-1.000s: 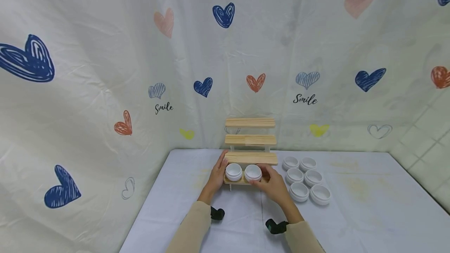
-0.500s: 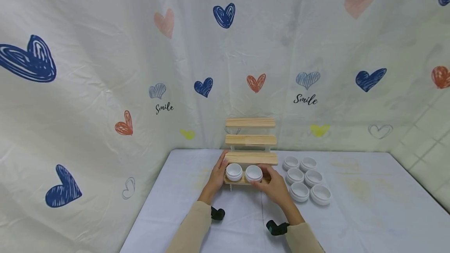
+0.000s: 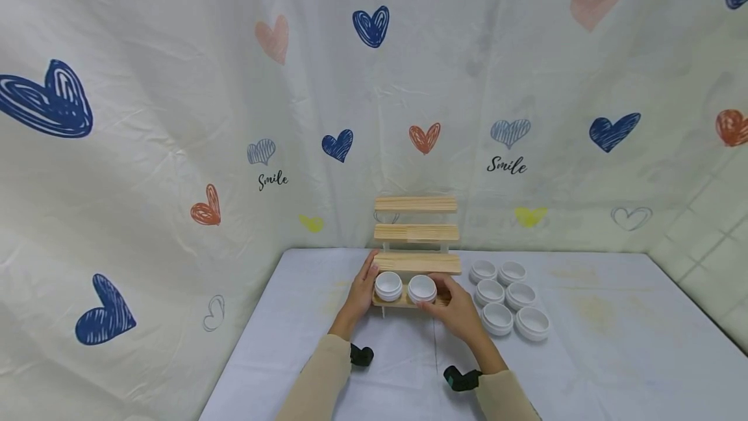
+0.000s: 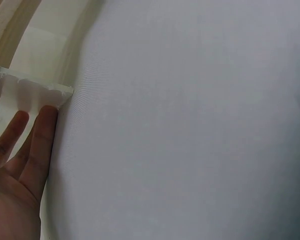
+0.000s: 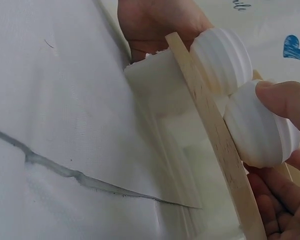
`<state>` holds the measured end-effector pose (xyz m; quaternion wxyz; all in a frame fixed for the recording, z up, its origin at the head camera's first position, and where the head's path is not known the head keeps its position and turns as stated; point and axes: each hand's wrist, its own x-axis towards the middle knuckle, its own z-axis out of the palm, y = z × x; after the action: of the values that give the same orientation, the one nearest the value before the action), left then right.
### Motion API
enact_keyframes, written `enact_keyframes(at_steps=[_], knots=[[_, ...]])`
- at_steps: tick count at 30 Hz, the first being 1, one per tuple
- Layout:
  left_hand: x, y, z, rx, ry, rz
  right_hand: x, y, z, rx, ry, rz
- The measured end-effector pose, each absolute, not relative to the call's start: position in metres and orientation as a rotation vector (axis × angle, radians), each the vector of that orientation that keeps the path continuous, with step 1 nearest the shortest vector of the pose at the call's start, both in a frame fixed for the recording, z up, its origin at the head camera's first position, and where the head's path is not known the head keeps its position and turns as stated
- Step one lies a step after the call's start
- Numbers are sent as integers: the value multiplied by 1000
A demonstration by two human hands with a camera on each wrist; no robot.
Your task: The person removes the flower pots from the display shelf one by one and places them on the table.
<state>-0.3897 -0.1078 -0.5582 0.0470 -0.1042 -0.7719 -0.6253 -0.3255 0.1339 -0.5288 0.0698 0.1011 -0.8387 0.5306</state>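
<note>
A stepped wooden rack (image 3: 417, 262) with pale planks on white supports stands at the back of the table. Two small white ribbed bowls sit side by side on its lowest plank (image 5: 215, 135). My right hand (image 3: 456, 309) pinches the right bowl (image 5: 262, 125), thumb on its near side and fingers on the far side. Beside it, the left bowl (image 3: 388, 286) stands untouched by that hand. My left hand (image 3: 358, 294) is at the rack's left end; in the left wrist view its fairly straight fingers (image 4: 41, 145) reach the white support (image 4: 32, 90).
Several more white bowls (image 3: 506, 297) stand in two columns just right of the rack. A white cloth (image 3: 608, 336) covers the table. Directly behind the rack hangs a white curtain (image 3: 327, 83) printed with hearts; a tiled wall (image 3: 713, 226) bounds the right side.
The right bowl shifts very slightly to the right on the lowest plank, with my right hand holding it. My left hand stays at the rack's left end.
</note>
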Motion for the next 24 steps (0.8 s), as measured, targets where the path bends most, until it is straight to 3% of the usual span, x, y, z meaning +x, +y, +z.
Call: enact_keyframes(at_steps=[24], knots=[[-391,-108,-562,-309,-2357,-1901,-324,145,-523,399,-2496,1743]])
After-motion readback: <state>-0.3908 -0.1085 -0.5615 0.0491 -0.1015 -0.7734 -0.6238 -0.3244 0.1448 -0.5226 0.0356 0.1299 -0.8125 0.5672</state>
